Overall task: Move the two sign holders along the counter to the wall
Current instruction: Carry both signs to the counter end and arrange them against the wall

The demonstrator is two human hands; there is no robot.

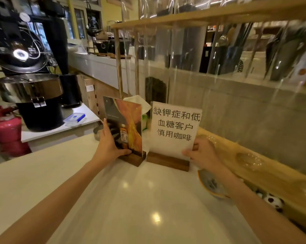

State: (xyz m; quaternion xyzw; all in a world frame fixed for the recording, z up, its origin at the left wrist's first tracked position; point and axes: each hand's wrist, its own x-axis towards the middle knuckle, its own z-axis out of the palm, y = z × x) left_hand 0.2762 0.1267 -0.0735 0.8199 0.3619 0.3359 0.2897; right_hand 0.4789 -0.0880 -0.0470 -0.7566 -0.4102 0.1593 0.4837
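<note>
Two sign holders stand side by side on the white counter [127, 199], each a clear panel in a dark wooden base. The left sign holder [129, 120] shows an orange picture with a bottle; my left hand [108, 147] grips its left edge, thumb across the lower front. The right sign holder [175, 125] carries black Chinese text on white; my right hand [203, 154] holds its lower right corner. Both bases rest on the counter near its far end, in front of a wooden frame with clear panels [119, 73].
A coffee roaster [32, 81] and a pink gas cylinder [6, 132] stand to the left beyond the counter's edge. A wooden ledge [272, 175] runs along the right under a clear screen. A patterned bowl [212, 187] sits under my right forearm, spotted figurines [273, 201] beside it.
</note>
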